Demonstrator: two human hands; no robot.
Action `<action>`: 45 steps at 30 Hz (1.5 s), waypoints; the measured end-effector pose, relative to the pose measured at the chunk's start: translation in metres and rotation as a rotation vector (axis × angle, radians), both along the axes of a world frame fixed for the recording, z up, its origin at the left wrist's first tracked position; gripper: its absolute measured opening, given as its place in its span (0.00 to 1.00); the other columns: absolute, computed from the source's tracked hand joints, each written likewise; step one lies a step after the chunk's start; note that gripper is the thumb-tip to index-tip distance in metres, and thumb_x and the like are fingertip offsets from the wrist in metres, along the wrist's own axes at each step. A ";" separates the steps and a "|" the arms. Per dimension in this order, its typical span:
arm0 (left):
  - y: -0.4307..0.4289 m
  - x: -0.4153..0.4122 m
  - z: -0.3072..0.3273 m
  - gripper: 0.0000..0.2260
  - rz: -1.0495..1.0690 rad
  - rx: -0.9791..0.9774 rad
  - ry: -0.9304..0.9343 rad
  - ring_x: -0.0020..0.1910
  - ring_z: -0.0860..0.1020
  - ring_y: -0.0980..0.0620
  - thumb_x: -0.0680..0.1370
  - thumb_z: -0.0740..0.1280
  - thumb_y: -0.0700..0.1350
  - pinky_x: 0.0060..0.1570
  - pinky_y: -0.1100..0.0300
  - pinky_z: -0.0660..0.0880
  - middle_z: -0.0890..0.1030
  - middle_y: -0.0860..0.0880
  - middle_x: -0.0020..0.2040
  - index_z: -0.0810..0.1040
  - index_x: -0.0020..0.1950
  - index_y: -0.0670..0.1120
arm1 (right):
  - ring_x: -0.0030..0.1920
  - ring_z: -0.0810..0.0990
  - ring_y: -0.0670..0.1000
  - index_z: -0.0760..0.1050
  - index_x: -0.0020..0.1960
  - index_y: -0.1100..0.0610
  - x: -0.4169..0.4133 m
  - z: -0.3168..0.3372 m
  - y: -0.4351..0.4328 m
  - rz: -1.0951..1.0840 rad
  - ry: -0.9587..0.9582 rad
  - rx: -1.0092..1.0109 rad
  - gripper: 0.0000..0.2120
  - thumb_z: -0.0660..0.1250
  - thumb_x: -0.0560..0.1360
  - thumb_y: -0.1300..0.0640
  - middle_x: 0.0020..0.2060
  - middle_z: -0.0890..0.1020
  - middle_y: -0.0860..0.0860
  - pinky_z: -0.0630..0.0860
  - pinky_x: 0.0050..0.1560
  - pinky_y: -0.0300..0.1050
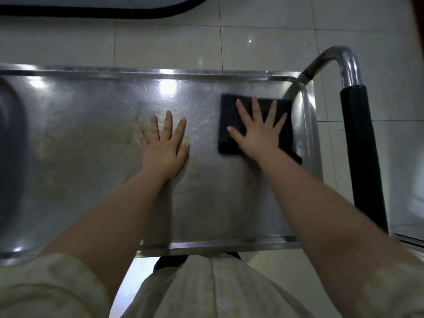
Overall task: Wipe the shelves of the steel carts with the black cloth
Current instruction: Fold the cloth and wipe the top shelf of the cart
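Note:
The top shelf of a steel cart (96,125) fills the view, scratched and with yellowish stains near its middle. A folded black cloth (229,125) lies flat at the shelf's far right corner. My right hand (259,131) presses down on the cloth with fingers spread straight. My left hand (164,145) rests flat on the bare steel beside the stains, fingers straight, holding nothing.
The cart's push handle (360,143), a chrome tube with a black foam grip, rises along the right side. A raised rim (206,245) borders the shelf. A round dark shape (11,143) sits at the shelf's left end. Pale floor tiles (160,42) surround the cart.

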State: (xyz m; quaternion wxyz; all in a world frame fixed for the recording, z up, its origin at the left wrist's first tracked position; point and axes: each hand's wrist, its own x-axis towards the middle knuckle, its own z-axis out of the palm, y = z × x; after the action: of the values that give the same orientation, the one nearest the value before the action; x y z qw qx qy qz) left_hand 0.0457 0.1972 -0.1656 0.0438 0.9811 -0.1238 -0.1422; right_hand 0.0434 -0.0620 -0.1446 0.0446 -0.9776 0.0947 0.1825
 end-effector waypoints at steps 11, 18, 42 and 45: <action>0.053 0.003 0.020 0.25 0.124 -0.041 0.011 0.78 0.39 0.41 0.83 0.49 0.57 0.72 0.36 0.35 0.44 0.51 0.81 0.47 0.80 0.58 | 0.76 0.46 0.70 0.53 0.78 0.41 -0.201 -0.004 0.097 0.207 -0.031 0.020 0.33 0.51 0.76 0.32 0.79 0.54 0.52 0.44 0.67 0.78; 0.130 0.016 0.010 0.26 0.102 0.007 0.004 0.79 0.43 0.40 0.82 0.47 0.62 0.71 0.31 0.37 0.46 0.52 0.81 0.47 0.79 0.60 | 0.76 0.41 0.69 0.44 0.78 0.39 -0.121 -0.002 0.126 0.247 -0.053 0.013 0.33 0.45 0.76 0.30 0.79 0.49 0.51 0.40 0.67 0.77; 0.135 0.017 0.002 0.25 0.093 -0.047 -0.013 0.79 0.39 0.43 0.82 0.44 0.62 0.70 0.30 0.36 0.42 0.53 0.81 0.44 0.79 0.62 | 0.76 0.43 0.70 0.45 0.79 0.39 -0.154 -0.003 0.183 0.228 -0.025 0.064 0.33 0.47 0.77 0.31 0.79 0.49 0.51 0.45 0.67 0.79; 0.136 0.017 0.003 0.25 0.086 -0.049 -0.022 0.79 0.39 0.43 0.82 0.44 0.62 0.70 0.30 0.36 0.42 0.53 0.81 0.43 0.79 0.62 | 0.75 0.36 0.67 0.38 0.77 0.36 -0.063 -0.005 0.176 0.167 -0.054 0.038 0.31 0.43 0.77 0.31 0.79 0.42 0.48 0.38 0.67 0.77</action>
State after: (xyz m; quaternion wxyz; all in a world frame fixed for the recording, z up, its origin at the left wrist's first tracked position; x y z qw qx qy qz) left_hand 0.0629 0.3333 -0.1628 0.0724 0.9856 -0.0856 -0.1264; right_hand -0.0198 0.1140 -0.1497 0.0501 -0.9857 0.0082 0.1607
